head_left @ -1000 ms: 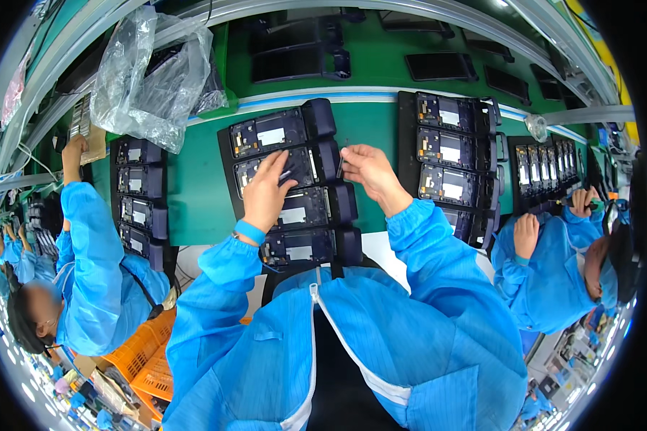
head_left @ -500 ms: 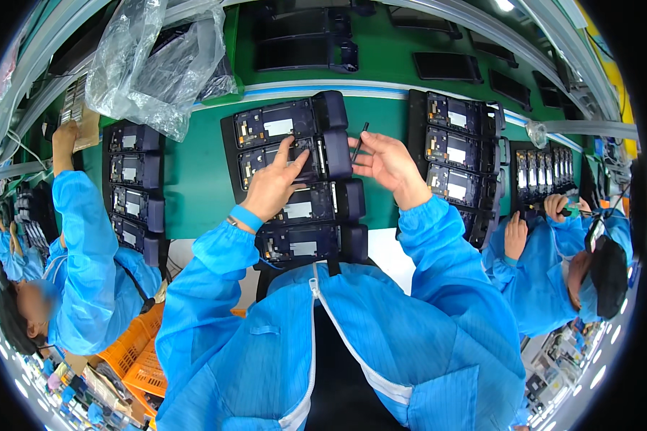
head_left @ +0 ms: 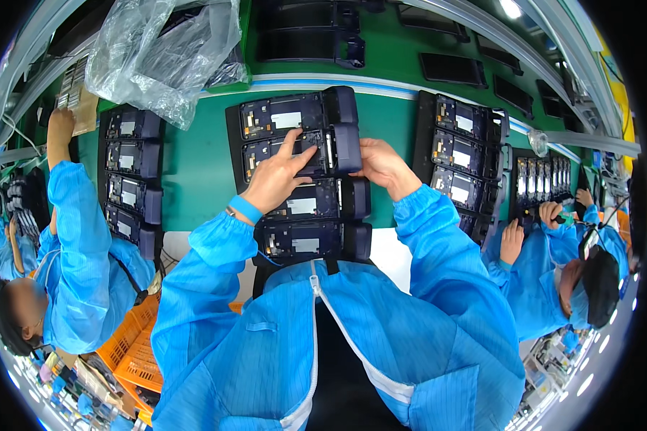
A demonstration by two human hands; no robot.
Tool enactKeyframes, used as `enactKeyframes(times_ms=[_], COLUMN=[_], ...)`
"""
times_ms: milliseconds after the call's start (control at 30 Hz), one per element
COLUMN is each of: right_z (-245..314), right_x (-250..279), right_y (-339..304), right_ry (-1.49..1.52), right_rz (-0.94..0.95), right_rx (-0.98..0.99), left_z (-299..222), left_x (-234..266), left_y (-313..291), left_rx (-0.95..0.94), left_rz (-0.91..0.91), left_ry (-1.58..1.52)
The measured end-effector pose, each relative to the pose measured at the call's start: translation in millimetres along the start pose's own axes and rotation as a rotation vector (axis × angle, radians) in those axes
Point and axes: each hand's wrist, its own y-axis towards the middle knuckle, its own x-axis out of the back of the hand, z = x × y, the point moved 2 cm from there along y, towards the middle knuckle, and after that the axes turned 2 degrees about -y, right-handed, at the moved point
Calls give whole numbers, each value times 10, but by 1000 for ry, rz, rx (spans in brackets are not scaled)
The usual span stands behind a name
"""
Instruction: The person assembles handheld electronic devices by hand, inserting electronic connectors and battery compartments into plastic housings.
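Before me a column of several dark electronic device housings lies on a black tray, their open sides showing white labels and small circuit parts. My left hand rests on the second housing from the far end, index and middle fingers stretched and spread over its inside. At that housing's right end, my right hand presses its closed fingertips against the thick dark end piece. Those fingertips are partly hidden behind it, so what they hold cannot be made out.
Similar trays of housings lie left and right on the green table. A clear plastic bag hangs at the far left. Co-workers in blue sit at both sides; an orange crate stands lower left.
My right hand has moved left against the housing's end, and the thin black strip it held is out of sight. My left hand stays on the same housing.
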Motion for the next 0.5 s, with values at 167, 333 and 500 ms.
enactKeyframes(times_ms=[167,333,500], right_z=[17,87,124], right_x=[-134,-182,-210], right_y=[-52,-55,-25], right_ry=[-37,-57,-122], right_rz=[-88,-105,-124], right_rx=[153,162,233], left_z=[4,15,4], left_x=[-15,-32,-37], left_y=[11,-10,-13], left_rx=[-15,-20,-21], left_rz=[30,13,17], left_ry=[-28,-7,4])
